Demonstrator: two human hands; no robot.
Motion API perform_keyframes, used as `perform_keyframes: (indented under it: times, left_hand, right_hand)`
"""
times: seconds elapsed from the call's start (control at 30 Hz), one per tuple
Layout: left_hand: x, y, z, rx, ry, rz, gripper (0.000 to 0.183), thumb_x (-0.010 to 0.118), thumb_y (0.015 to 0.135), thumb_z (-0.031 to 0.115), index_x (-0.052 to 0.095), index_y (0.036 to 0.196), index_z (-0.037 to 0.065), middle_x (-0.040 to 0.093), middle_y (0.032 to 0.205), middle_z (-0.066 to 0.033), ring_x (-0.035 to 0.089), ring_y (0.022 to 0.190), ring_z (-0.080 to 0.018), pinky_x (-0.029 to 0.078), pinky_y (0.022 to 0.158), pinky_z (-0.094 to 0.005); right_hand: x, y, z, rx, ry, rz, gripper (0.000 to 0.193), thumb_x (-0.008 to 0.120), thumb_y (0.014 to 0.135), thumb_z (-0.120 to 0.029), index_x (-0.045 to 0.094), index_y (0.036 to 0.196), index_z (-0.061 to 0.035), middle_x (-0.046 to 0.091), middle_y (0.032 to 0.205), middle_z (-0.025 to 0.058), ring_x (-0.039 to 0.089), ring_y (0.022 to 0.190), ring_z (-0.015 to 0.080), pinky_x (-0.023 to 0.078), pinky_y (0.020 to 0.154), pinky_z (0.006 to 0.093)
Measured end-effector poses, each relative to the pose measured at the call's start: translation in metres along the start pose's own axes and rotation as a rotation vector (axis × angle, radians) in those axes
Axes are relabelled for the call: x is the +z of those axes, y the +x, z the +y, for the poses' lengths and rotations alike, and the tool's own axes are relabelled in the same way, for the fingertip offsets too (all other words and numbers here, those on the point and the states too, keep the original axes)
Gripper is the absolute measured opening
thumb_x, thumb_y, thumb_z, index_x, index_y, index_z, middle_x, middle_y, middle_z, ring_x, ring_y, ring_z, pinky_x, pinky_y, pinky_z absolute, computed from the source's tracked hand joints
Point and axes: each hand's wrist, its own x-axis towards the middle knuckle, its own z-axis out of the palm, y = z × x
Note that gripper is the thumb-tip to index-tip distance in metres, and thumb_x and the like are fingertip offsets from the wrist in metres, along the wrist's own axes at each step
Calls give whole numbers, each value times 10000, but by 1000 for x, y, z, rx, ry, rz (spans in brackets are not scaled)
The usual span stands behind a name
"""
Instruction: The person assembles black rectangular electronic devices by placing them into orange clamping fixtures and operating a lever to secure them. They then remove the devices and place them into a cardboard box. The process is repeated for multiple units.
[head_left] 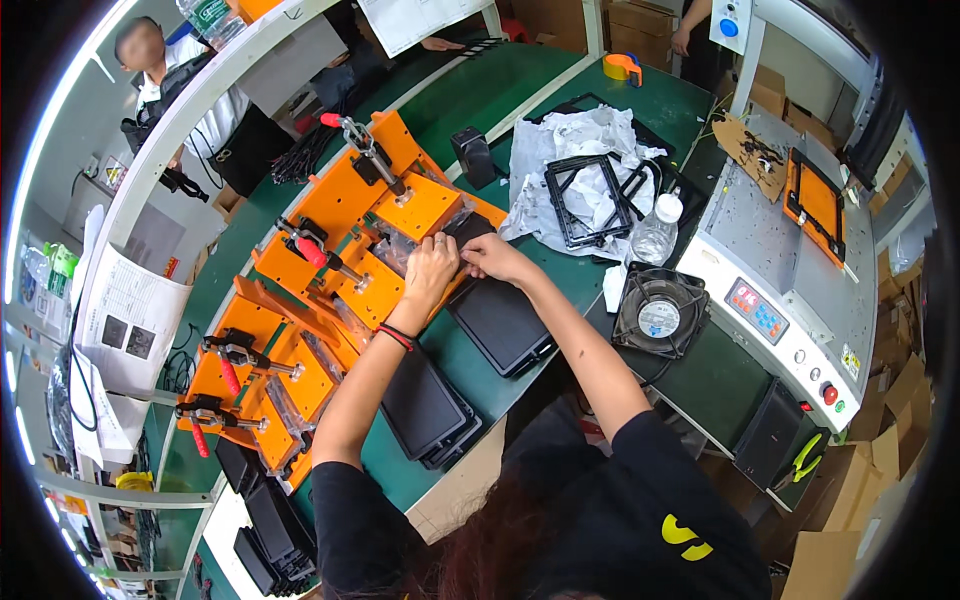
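Note:
Above the near edge of an orange clamping fixture (418, 212), my left hand (432, 266) and my right hand (493, 258) meet, fingertips pinched together. Whatever they hold is too small or hidden to make out. Just beyond my fingers lies a dark flat piece (470, 228) at the fixture's edge. Red-handled toggle clamps (365, 150) stand along the fixture, their plungers over orange plates. Below my right wrist sits a stack of black rectangular panels (500, 322). A second stack of black panels (422, 400) lies nearer me, beside my left forearm.
Right of my hands are white crumpled wrapping (560, 140), a black frame (588, 202), a clear bottle (656, 232) and a fan (660, 314). A machine with a lit display (757, 305) stands farther right. More black parts (275, 530) lie lower left; a person (185, 90) stands upper left.

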Motion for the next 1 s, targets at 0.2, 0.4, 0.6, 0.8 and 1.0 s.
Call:
perform_keyframes:
  times: [0.2,0.4,0.6,0.8,1.0]
  left_hand:
    - [4,-4,-10,122,26,71,78,573,725,97,572,779,39,555,773,-70,596,716,-181,510,606,-265]
    - [-3,-1,-6,73,-29,124,98,571,754,104,580,804,20,583,797,-93,599,718,-192,509,607,-273]
    - [-27,-38,-21,-630,-427,18,268,527,895,198,506,938,-65,613,783,-249,616,702,-370,499,631,-431]
    - [18,-31,-48,-1215,-1412,-142,287,513,944,196,506,943,-91,593,720,-201,604,630,-293,500,572,-377]
    - [29,-21,-68,-1563,-1905,-148,119,492,919,78,564,895,-13,510,655,-41,510,537,-163,475,493,-243]
  right_hand:
    - [3,46,25,131,144,-49,190,540,907,-91,590,765,25,604,701,68,566,598,126,470,535,253]
    - [-2,78,32,224,-150,109,150,562,878,-59,594,772,43,614,715,106,611,637,154,500,559,262]
    - [-3,56,7,241,305,-32,176,599,897,-113,606,838,53,637,746,97,597,626,143,499,571,261]
    - [4,54,11,234,443,11,183,626,894,-146,608,854,32,618,767,74,586,668,122,482,588,226]
    - [6,55,6,329,475,115,159,616,886,-128,605,852,27,619,773,79,585,673,130,496,615,249]
